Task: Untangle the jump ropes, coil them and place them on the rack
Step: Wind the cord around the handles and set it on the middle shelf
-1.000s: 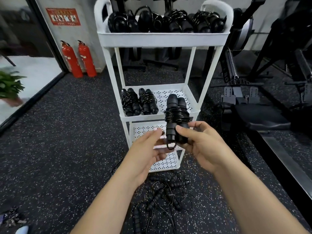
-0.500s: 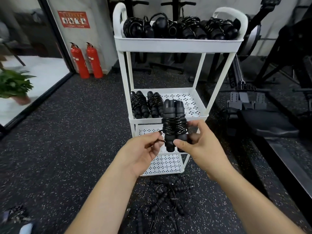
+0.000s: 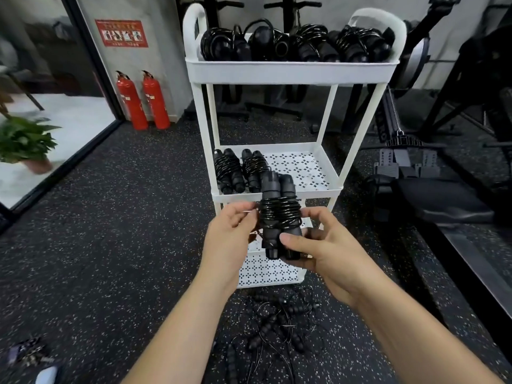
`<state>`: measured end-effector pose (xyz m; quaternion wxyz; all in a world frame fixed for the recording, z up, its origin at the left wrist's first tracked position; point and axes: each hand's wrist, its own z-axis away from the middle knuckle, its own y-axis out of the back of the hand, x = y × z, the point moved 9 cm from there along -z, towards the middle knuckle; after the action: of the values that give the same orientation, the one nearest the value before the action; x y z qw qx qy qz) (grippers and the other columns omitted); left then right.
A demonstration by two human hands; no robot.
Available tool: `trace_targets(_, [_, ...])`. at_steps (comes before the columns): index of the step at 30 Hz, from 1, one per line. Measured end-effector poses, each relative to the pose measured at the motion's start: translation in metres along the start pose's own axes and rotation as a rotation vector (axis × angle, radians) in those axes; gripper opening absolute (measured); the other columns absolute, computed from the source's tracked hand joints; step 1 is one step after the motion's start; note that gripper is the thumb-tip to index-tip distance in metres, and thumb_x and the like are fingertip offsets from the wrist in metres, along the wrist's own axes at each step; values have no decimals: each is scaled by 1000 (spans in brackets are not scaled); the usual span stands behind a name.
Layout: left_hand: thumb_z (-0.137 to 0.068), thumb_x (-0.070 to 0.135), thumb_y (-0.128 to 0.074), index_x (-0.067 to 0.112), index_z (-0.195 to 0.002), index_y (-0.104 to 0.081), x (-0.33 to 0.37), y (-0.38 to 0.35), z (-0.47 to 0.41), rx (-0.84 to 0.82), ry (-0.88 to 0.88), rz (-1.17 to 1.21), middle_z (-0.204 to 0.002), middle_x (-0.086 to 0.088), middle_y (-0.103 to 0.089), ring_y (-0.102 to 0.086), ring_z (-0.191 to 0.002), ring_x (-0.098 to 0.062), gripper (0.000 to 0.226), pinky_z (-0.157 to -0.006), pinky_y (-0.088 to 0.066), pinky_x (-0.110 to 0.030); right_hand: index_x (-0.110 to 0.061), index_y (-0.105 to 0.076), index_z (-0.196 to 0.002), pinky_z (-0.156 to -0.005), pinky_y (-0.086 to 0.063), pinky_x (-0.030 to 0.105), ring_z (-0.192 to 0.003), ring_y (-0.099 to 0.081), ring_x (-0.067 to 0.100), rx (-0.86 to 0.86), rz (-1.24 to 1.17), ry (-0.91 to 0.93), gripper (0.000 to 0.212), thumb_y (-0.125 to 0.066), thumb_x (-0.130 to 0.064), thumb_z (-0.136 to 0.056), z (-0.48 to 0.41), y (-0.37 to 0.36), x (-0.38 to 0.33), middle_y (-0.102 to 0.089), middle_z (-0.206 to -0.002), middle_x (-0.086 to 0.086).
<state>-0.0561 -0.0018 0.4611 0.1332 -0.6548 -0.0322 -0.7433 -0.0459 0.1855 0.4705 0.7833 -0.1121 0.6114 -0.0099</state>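
You are holding 1 coiled jump rope [image 3: 279, 217] upright in front of the white rack [image 3: 291, 72], level with the front edge of its middle shelf [image 3: 304, 194]. The 2 black handles stand side by side, with the cord wound tightly around their middle.

Your right hand [image 3: 327, 253] grasps the lower end of the bundle: the thumb lies across the front of the right handle and the fingers curl round behind. Your left hand [image 3: 230, 239] is at the left side of the bundle, its fingers bent in against the windings and gripping the cord there. A small loop of cord shows just below those fingers.

On the middle shelf, 2 wrapped ropes [image 3: 228, 170] lie side by side against the left edge, touching or nearly touching each other; the right part of that shelf shows its perforated bottom. The top shelf [image 3: 291, 67] carries a row of coiled ropes [image 3: 296, 45] from its left edge to its right edge. The bottom shelf [image 3: 271, 273] is partly hidden behind your hands.

On the speckled black floor [image 3: 110, 231], just in front of the rack's bottom shelf, lies a heap of tangled jump ropes [image 3: 277, 328].

2 red fire extinguishers [image 3: 144, 102] stand against the wall to the left of the rack, under a red sign [image 3: 122, 33]. A potted plant [image 3: 25, 139] sits at the far left, and a rowing machine [image 3: 401, 162] stands to the right.
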Motion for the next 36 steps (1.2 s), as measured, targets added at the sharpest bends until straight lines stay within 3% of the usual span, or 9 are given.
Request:
trace_targets(5, [-107, -1, -47, 10, -131, -65, -5, -23, 4, -142, 101, 223, -119, -15, -79, -74, -113, -32, 33, -107, -55, -50, -16, -55, -131, -88, -66, 48, -102, -79, 39, -26, 58, 35, 46, -78, 2, -95, 0, -4, -2, -80, -110, 13])
trace_targets(12, [-114, 15, -43, 14, -128, -73, -14, -17, 3, -82, 100, 258, -126, -16, -76, -65, -129, -43, 33, -116, -47, -59, -19, -50, -135, -83, -65, 42, -104, -79, 35, -154, 186, -7, 46, -73, -1, -100, -1, -14, -1, -78, -114, 20])
trace_targets(16, [-115, 23, -46, 23, -124, -74, -4, -13, 4, -27, 38, 230, -126, -11, -76, -68, -126, -37, 30, -115, -48, -58, -16, -56, -133, -82, -62, 38, -104, -79, 31, -139, 209, 6, 46, -79, -2, -96, -5, -16, -1, -81, -107, 11])
trace_targets(22, [-114, 43, -46, 44, -129, -69, 15, -7, -1, -39, -113, 16, -134, 11, -73, -66, -130, -17, 28, -116, -46, -52, -10, -64, -127, -77, -57, 36, -92, -77, 24, -32, 137, 64, 40, -82, -5, -92, -28, -1, -25, -81, -97, 7])
trace_targets(27, [-115, 37, -44, 32, -124, -72, 23, 6, -7, 5, -130, -44, -124, 17, -76, -71, -117, -4, 29, -109, -52, -43, -6, -62, -128, -77, -62, 35, -97, -78, 33, 69, 217, 48, 41, -84, -8, -93, -66, 13, -47, -82, -105, 13])
trace_targets(30, [-113, 28, -50, 26, -115, -75, 18, 18, -14, 55, -81, -57, -116, 12, -79, -74, -110, -6, 25, -107, -54, -45, -9, -61, -116, -69, -61, 29, -81, -77, 26, 182, 290, 57, 30, -83, -10, -95, -90, 22, -70, -80, -104, 14])
trace_targets(33, [-112, 21, -53, 22, -113, -75, 10, 25, -19, 65, -34, -67, -111, 7, -81, -77, -106, -10, 22, -108, -53, -48, -16, -58, -92, -86, -66, 43, -81, -73, 28, 237, 419, 82, 23, -80, -11, -98, -112, 25, -85, -75, -98, 12])
trace_targets(36, [-111, 16, -52, 19, -115, -75, 5, 32, -23, 82, -12, -68, -111, 5, -81, -78, -105, -11, 23, -108, -53, -48, -15, -57, -83, -98, -63, 51, -82, -73, 31, 267, 525, 53, 27, -78, -12, -100, -129, 31, -88, -71, -90, 10])
